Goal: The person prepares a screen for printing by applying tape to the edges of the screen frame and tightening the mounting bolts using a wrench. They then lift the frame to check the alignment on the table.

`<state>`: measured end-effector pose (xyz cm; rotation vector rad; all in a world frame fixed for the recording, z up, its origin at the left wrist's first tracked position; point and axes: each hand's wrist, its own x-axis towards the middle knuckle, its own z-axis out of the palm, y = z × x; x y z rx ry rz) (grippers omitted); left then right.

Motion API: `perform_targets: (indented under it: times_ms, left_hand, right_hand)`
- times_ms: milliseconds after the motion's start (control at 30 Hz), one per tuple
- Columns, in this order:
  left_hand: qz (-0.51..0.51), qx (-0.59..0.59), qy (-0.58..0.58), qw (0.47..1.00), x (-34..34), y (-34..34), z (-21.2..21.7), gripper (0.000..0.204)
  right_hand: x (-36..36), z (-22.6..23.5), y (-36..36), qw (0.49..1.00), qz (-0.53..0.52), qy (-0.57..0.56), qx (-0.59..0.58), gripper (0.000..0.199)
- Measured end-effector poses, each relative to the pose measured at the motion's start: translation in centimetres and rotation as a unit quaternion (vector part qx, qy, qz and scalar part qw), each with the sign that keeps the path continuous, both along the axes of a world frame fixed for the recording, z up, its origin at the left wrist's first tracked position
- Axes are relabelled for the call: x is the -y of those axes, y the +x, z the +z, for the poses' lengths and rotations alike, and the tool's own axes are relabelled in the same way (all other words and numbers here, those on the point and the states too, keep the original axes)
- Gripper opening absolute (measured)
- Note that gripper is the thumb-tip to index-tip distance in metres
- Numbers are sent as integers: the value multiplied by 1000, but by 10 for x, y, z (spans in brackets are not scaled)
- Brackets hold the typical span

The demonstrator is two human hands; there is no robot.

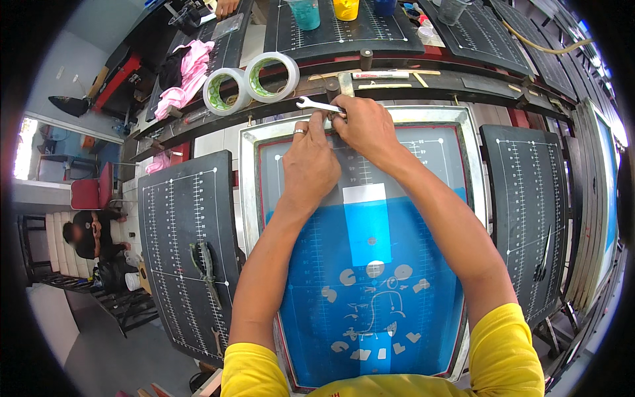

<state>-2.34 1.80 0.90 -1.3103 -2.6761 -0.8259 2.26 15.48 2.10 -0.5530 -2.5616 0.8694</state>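
We have both hands at the upper centre of the frame, on the far edge of the screen frame (250,198) where it meets the press clamp. Our right hand (364,126) is closed around the shank of a small open-ended wrench (317,104), its head pointing left. Our left hand (307,162) is curled just beside it, fingers pressed at the fastener; whether it grips anything we cannot tell. The blue-coated mesh (370,291) with its pale stencil shapes already lies seated over the platen, so we judge the screen is positioned and the clamp fastening is underway. Two tape rolls (251,79) sit above, pliers (205,261) on the left platen (178,212).
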Motion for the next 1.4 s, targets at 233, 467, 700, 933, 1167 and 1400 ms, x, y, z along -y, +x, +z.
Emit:
perform_targets:
  times_ms: [233, 467, 700, 933, 1167, 1400]
  left_hand:
    - [1, 3, 5, 1000, -1, 3, 5, 61]
    - [-19, -24, 33, 999, 1, 1, 0, 61]
    - [-11, -25, 32, 999, -1, 3, 2, 59]
    - [-10, -17, 21, 1000, -1, 4, 5, 56]
    - [-15, -52, 33, 998, 0, 4, 6, 52]
    - [-4, -22, 12, 1000, -2, 5, 7, 53]
  right_hand:
    - [2, -2, -3, 1000, -15, 16, 19, 15]
    - [3, -16, -5, 999, -17, 43, -17, 16]
    - [8, -16, -6, 998, -42, 35, -11, 17]
    - [9, -14, -5, 998, -47, 33, -4, 20]
    - [-5, 18, 17, 999, -13, -30, 9, 26]
    - [-39, 20, 54, 996, -33, -26, 73, 19]
